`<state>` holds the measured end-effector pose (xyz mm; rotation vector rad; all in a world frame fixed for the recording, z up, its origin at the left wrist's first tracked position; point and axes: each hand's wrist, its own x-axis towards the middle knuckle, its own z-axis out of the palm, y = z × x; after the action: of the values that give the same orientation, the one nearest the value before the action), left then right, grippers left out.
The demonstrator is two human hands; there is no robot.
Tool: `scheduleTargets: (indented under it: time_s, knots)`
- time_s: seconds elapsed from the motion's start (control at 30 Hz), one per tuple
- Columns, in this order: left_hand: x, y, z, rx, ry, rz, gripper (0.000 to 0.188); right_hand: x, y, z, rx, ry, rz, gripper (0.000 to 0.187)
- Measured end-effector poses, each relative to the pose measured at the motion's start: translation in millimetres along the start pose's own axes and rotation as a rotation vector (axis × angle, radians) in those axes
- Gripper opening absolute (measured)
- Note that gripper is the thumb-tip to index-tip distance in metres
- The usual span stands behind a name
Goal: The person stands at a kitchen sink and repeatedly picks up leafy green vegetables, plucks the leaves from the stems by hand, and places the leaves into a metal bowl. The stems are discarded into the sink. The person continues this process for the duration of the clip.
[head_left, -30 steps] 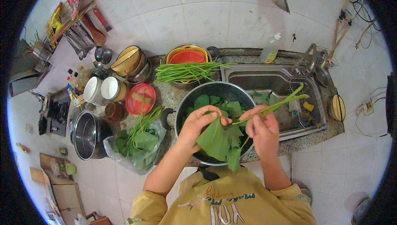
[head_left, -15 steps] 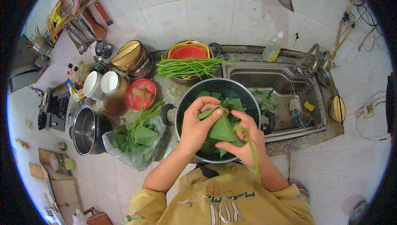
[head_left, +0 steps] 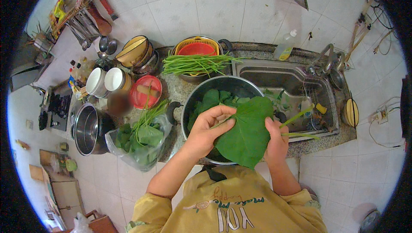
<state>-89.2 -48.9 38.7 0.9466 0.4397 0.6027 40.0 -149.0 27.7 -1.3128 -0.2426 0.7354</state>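
Observation:
A broad green leaf (head_left: 246,134) is spread flat between my two hands, above a dark pot (head_left: 185,119). My left hand (head_left: 209,126) pinches the leaf's left side between thumb and fingers. On the other side, my right hand (head_left: 276,141) grips its right edge with the thumb on top. Two pale green stems (head_left: 302,117) stick out to the right from behind the right fingers. Loose leaves (head_left: 210,100) lie inside the pot. A clear plastic bag (head_left: 146,158) with more leafy stalks rests to the left of it.
Long green stalks (head_left: 193,65) lie across a yellow basket in a pot behind. Right of my pot is a metal sink (head_left: 266,76) with leaf scraps, a wire rack and a yellow sponge. An empty pot (head_left: 88,134), bowls (head_left: 115,82) and a red lid-like dish (head_left: 146,92) stand left.
The folded leaf between my hands is now opened out flat. My right hand has shifted right and turned, and the stems that hung down now point right.

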Motion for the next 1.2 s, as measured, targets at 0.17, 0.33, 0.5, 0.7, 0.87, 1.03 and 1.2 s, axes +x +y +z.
scheduleTargets:
  time_s: [0.17,0.33,0.5,0.7,0.87,1.03,1.2]
  knots:
    - [-4,8,8,-0.043,0.176,-0.072,0.010,1,3,-6,-0.032,-0.069,0.020,0.013]
    - [-4,8,9,-0.218,0.177,-0.107,0.015,6,0,-11,-0.036,-0.187,0.017,0.015]
    - [-3,9,8,-0.319,0.109,-0.138,0.022,5,-10,-8,-0.045,-0.218,0.051,0.017]
    - [-1,1,2,-0.313,0.164,-0.124,0.030,8,-12,-8,0.104,-0.261,0.121,0.015]
    - [2,4,6,-0.332,0.139,-0.114,0.035,8,-10,-5,0.095,-0.153,0.088,0.018]
    - [5,7,9,-0.300,0.149,-0.139,0.037,7,-16,-2,0.100,-0.146,0.092,0.022]
    - [7,4,9,-0.263,0.182,-0.166,0.036,11,-13,-5,0.117,-0.184,0.108,0.023]
